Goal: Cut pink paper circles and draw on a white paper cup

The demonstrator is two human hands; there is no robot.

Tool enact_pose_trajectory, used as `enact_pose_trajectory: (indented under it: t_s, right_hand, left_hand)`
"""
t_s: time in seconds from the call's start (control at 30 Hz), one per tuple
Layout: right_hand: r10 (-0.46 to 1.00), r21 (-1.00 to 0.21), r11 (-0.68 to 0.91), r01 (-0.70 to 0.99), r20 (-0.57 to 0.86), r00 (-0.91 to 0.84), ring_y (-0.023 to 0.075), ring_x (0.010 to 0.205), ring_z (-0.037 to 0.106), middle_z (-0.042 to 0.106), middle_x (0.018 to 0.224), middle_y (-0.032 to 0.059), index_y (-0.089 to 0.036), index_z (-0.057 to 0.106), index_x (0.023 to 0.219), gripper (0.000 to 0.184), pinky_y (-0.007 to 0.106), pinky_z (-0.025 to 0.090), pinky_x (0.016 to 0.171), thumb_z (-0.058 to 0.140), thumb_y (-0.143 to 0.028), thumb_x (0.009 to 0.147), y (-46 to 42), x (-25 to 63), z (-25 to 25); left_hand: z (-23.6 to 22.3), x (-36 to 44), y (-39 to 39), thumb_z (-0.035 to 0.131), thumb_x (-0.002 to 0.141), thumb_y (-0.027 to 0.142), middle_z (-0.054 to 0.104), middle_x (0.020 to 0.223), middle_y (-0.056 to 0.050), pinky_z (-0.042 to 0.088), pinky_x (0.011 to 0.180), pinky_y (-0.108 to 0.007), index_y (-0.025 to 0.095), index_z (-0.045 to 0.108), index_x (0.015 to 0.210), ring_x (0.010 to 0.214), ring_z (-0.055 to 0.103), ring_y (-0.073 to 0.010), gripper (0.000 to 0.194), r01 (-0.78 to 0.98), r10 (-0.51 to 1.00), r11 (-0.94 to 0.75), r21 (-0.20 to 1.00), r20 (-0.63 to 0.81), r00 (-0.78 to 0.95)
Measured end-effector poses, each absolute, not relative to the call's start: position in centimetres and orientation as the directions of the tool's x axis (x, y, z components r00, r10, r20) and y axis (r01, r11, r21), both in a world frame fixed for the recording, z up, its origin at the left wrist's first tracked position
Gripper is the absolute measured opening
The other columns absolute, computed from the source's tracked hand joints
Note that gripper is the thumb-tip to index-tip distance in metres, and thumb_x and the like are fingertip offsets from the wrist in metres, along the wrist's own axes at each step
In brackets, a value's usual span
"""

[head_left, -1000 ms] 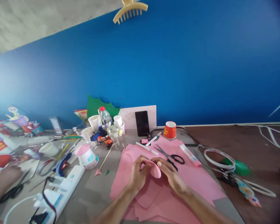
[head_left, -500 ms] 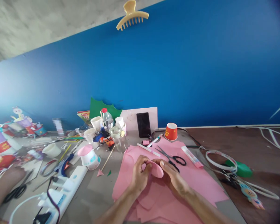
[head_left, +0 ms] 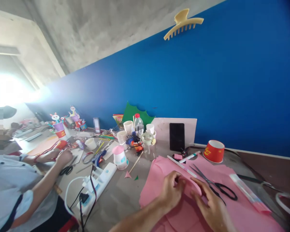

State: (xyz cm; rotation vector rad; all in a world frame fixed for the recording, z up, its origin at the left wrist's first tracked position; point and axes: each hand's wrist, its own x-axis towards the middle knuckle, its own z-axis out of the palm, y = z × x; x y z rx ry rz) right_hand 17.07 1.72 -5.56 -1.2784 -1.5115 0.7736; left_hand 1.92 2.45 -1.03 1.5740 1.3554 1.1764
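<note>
My left hand [head_left: 172,190] and my right hand [head_left: 212,207] are both closed on a curled pink paper piece [head_left: 190,187], pinching it between them over a stack of pink paper sheets [head_left: 234,209]. Black scissors [head_left: 216,186] lie just beyond my right hand on the pink paper. A white pen [head_left: 181,166] rests past my left hand.
An upturned red paper cup [head_left: 214,150], a black phone [head_left: 177,136] leaning on a board, a glue tube [head_left: 246,190], a jar [head_left: 148,145], cups and a white power strip [head_left: 99,185] crowd the table. Another person's arm [head_left: 48,180] works at the left.
The view has swung left and up, showing a person at the left. My hands still hold the pink piece, which now lies flatter against the sheets.
</note>
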Motion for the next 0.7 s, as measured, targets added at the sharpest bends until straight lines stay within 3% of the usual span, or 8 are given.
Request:
enact_pose_trajectory:
  t_s: [0.17,0.27,0.37,0.53,0.7]
  right_hand:
    - [0.953,-0.889,0.221,0.402,0.284,0.105,0.0289,0.091,0.066,0.07,0.102,0.012,-0.021,0.06,0.104,0.037,0.037,0.054,0.074,0.054,-0.047,0.078,2.4,17.7,-5.1]
    - [0.955,-0.903,0.171,0.394,0.251,0.161,0.0238,0.067,0.063,0.07,0.084,0.0079,-0.02,0.06,0.097,0.036,0.032,0.052,0.059,0.054,-0.047,0.075,2.5,17.9,-4.2]
    - [0.954,-0.911,0.136,0.39,0.226,0.195,0.0209,0.056,0.058,0.066,0.072,0.0042,-0.02,0.059,0.093,0.036,0.031,0.049,0.053,0.055,-0.048,0.072,2.5,17.9,-3.5]
    - [0.949,-0.906,0.115,0.406,0.222,0.226,0.0229,0.058,0.059,0.066,0.073,0.0058,-0.019,0.059,0.095,0.038,0.034,0.048,0.055,0.054,-0.047,0.069,2.5,17.7,-2.5]
    - [0.974,-0.899,0.094,0.429,0.172,0.146,0.022,0.058,0.059,0.065,0.071,0.0048,-0.017,0.057,0.096,0.036,0.032,0.046,0.052,0.054,-0.045,0.074,2.4,17.4,-1.5]
  left_hand:
    - [-0.9,1.8,2.2,0.048,0.087,0.038,0.054,0.068,0.0,0.035,0.057,-0.025,0.017,0.055,0.083,0.061,0.045,-0.0129,0.022,0.217,0.973,-0.229,0.949,0.219,0.07]
    - [-1.1,1.6,2.6,0.049,0.086,0.036,0.051,0.068,0.0,0.035,0.059,-0.024,0.018,0.051,0.075,0.062,0.044,-0.0124,0.021,0.224,0.973,-0.224,0.949,0.231,-0.005]
    - [-1.2,1.3,3.1,0.051,0.083,0.032,0.048,0.062,0.002,0.034,0.056,-0.024,0.019,0.046,0.067,0.058,0.042,-0.0121,0.021,0.216,0.979,-0.196,0.956,0.205,-0.019]
    - [-1.5,0.9,3.9,0.05,0.082,0.039,0.045,0.058,0.003,0.033,0.05,-0.024,0.021,0.042,0.063,0.052,0.041,-0.0122,0.027,0.119,0.982,-0.149,0.982,0.161,-0.095]
    - [-1.7,0.7,4.5,0.044,0.084,0.049,0.042,0.055,0.003,0.034,0.045,-0.024,0.022,0.04,0.061,0.047,0.041,-0.012,0.036,0.003,0.992,-0.065,0.998,0.065,-0.112]
